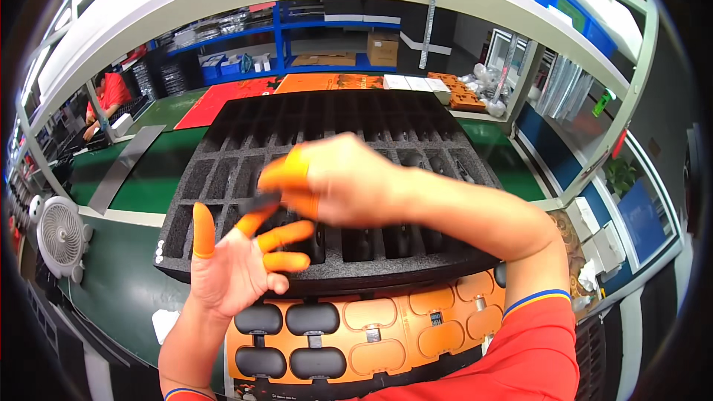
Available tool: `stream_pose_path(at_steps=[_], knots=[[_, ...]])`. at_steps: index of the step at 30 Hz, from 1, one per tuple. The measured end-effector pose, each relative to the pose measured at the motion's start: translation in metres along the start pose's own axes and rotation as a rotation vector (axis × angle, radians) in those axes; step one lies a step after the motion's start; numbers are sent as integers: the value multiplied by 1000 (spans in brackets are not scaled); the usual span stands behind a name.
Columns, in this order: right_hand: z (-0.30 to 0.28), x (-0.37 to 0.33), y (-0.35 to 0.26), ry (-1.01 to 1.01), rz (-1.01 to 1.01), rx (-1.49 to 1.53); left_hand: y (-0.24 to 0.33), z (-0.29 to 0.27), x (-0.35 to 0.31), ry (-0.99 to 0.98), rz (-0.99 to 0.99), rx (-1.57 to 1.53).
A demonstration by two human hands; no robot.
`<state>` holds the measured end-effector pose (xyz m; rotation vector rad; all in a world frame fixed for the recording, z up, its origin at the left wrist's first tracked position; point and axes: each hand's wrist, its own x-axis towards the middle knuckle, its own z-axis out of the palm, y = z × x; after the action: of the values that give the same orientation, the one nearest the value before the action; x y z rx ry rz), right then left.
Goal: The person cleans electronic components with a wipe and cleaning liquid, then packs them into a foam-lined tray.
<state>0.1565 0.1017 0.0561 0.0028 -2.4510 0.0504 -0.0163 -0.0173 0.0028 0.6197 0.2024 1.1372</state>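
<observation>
- Fan point(62, 238), white, stands at the far left, beside the green tabletop point(111, 267).
- Left hand point(232, 275): grip wide, palm up, orange finger cots point(202, 232) probably there against marks.
- Dark piece point(261, 203): blurred, between the hands, by the left fingertips.
- Black oval cases point(315, 319): paired in rows, apparently placed to match the panel's oval outlines.
- Foam tray point(336, 263): behind the panel; its slots seemingly keep pieces apart.
- Right hand point(345, 178): fingers curled beside the piece; motion blur, so cannot tell whether this grip holds it.
- Orange panel point(407, 319): bare ovals toward its right.
</observation>
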Motion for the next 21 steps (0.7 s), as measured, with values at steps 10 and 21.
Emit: stream_pose_path(at_steps=[10, 21], knots=[[-11, -9, 159, -35, 910, -304, -6, -11, -62, 329, 158, 655], [-117, -226, 414, 152, 713, -887, -30, -112, -250, 1216, 459, 251]])
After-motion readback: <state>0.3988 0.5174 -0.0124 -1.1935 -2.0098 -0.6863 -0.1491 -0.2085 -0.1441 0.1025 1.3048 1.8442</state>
